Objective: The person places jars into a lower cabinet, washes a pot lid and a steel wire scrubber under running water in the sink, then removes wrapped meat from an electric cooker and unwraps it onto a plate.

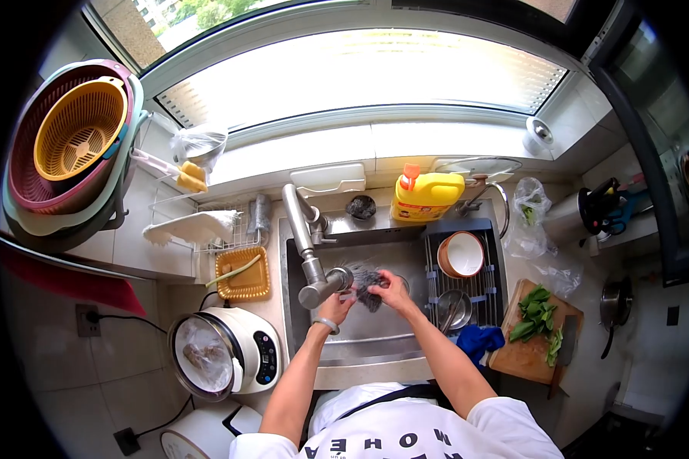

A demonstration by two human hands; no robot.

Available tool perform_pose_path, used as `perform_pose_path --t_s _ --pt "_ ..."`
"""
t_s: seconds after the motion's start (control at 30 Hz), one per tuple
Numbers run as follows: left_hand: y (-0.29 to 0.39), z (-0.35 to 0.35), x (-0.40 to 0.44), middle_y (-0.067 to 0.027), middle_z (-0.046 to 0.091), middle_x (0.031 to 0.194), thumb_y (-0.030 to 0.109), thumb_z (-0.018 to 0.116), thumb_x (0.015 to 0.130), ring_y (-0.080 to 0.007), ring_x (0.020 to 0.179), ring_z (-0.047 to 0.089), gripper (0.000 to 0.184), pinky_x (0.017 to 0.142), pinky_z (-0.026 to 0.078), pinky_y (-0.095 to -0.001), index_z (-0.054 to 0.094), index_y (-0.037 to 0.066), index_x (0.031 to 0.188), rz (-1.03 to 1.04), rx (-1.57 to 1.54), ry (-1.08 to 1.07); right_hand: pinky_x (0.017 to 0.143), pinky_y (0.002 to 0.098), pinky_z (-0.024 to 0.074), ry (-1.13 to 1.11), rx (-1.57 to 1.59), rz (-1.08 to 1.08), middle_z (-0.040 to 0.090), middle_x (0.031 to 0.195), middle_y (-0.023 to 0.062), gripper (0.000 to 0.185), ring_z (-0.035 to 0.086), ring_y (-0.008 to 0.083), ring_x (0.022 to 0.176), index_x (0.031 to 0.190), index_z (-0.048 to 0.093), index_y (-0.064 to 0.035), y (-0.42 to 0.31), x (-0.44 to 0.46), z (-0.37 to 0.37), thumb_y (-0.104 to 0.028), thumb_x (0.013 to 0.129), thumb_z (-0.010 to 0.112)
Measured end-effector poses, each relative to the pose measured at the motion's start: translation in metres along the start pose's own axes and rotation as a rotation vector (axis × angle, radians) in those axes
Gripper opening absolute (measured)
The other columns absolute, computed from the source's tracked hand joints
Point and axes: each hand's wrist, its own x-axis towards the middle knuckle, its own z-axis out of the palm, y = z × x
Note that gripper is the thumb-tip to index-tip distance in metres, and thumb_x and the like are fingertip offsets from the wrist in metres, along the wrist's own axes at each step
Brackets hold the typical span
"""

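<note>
A wet, dark grey rag (pixel 369 289) is bunched between my hands over the sink (pixel 344 351), in the water below the faucet (pixel 314 287). My right hand (pixel 394 293) is closed on its right side, thumb and fingers pinched together. At the rag's left edge, my left hand (pixel 335 307) has its fingers closed, partly hidden by the faucet head. A bracelet (pixel 326 325) circles the left wrist. In the sink's right part, a rack (pixel 435 287) carries an orange-and-white bowl (pixel 461 255) and a metal strainer or bowl (pixel 455 308).
A yellow jug (pixel 427 196) and dark scrubber (pixel 361 206) stand behind the sink. Right of it are a blue cloth (pixel 480 343) and cutting board (pixel 513 357) with greens (pixel 533 315) and a knife (pixel 565 346). A white cooker (pixel 259 356) and golden basket (pixel 230 284) sit left.
</note>
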Motion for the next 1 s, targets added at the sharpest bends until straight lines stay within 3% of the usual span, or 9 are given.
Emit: perform_pose_path --t_s 0.13,0.2,0.33,0.43,0.53,0.6,0.7,0.8,1.0 --pt "0.007 -0.004 -0.014 -0.0120 0.062 0.112 0.007 0.066 0.080 -0.0222 0.096 0.063 0.041 0.080 0.054 -0.0331 0.054 -0.001 0.118 -0.265 0.123 0.120 0.074 0.0422 0.0475 0.498 -0.532 -0.486 0.064 0.098 0.0165 0.043 0.061 0.0348 0.087 0.113 0.056 -0.0032 0.032 -0.020 -0.008 -0.012 0.072 0.067" --pt "-0.017 -0.002 -0.018 -0.0120 0.064 0.109 0.009 0.066 0.081 -0.0221 0.096 0.063 0.036 0.078 0.053 -0.0313 0.057 0.001 0.115 -0.250 0.005 0.112 0.075 0.0453 0.0474 -0.185 -0.878 -0.219 0.062 0.101 0.0217 0.035 0.057 0.0443 0.090 0.106 0.058 -0.0008 0.135 -0.030 -0.026 -0.005 0.070 0.059" --pt "-0.002 -0.009 -0.026 -0.0108 0.065 0.105 0.010 0.064 0.082 -0.0217 0.091 0.065 0.028 0.077 0.051 -0.0322 0.061 0.007 0.109 -0.220 -0.016 -0.003 0.076 0.0451 0.0475 -0.152 -0.935 -0.067 0.060 0.103 0.0241 0.035 0.058 0.0438 0.091 0.105 0.058 -0.0009 0.106 -0.065 -0.031 -0.002 0.071 0.053" --pt "-0.010 -0.008 -0.037 -0.0098 0.066 0.101 0.010 0.063 0.082 -0.0212 0.087 0.066 0.023 0.076 0.051 -0.0325 0.062 0.008 0.106 -0.230 -0.027 -0.003 0.088 0.0482 0.0449 0.288 -0.611 -0.139 0.061 0.107 0.0222 0.044 0.057 0.0424 0.099 0.112 0.060 -0.0071 0.078 -0.062 -0.031 -0.004 0.068 0.054" --pt "-0.013 -0.002 -0.043 -0.0091 0.067 0.097 0.009 0.063 0.082 -0.0203 0.086 0.066 0.023 0.076 0.051 -0.0316 0.063 0.006 0.105 -0.226 -0.035 0.018 0.089 0.0465 0.0459 -0.248 -0.937 0.104 0.061 0.108 0.0207 0.044 0.057 0.0441 0.098 0.112 0.059 -0.0052 0.110 -0.083 -0.027 0.001 0.068 0.055" --pt "-0.021 0.004 -0.041 -0.0087 0.067 0.098 0.011 0.063 0.083 -0.0210 0.086 0.066 0.024 0.076 0.051 -0.0312 0.063 0.006 0.107 -0.248 -0.055 -0.066 0.087 0.0425 0.0493 -0.162 -0.980 0.110 0.063 0.106 0.0197 0.042 0.060 0.0390 0.097 0.115 0.056 -0.0001 0.096 -0.073 -0.025 0.001 0.074 0.060" --pt "-0.026 0.017 -0.045 -0.0119 0.064 0.107 0.024 0.066 0.085 -0.0219 0.086 0.065 0.036 0.076 0.051 -0.0327 0.059 0.007 0.116 -0.285 -0.092 -0.082 0.089 0.0397 0.0503 0.014 0.338 0.439 0.061 0.107 0.0136 0.041 0.060 0.0235 0.101 0.121 0.047 0.0011 0.059 -0.061 -0.016 -0.007 0.084 0.062" --pt "0.002 0.025 -0.042 -0.0142 0.061 0.111 0.029 0.071 0.082 -0.0193 0.087 0.064 0.049 0.073 0.052 -0.0305 0.053 0.007 0.122 -0.458 -0.294 -0.068 0.090 0.0401 0.0490 -0.045 0.708 0.383 0.060 0.109 0.0110 0.039 0.060 0.0238 0.101 0.120 0.047 -0.0025 0.034 -0.058 -0.009 -0.005 0.084 0.061" --pt "0.010 0.023 -0.032 -0.0122 0.062 0.108 0.007 0.072 0.079 -0.0146 0.092 0.062 0.050 0.079 0.053 -0.0250 0.050 -0.002 0.124 -0.216 -0.580 0.035 0.093 0.0390 0.0441 0.013 0.729 0.300 0.051 0.117 0.0086 0.045 0.051 0.0221 0.110 0.122 0.048 -0.0112 -0.010 -0.064 0.004 -0.016 0.081 0.067"
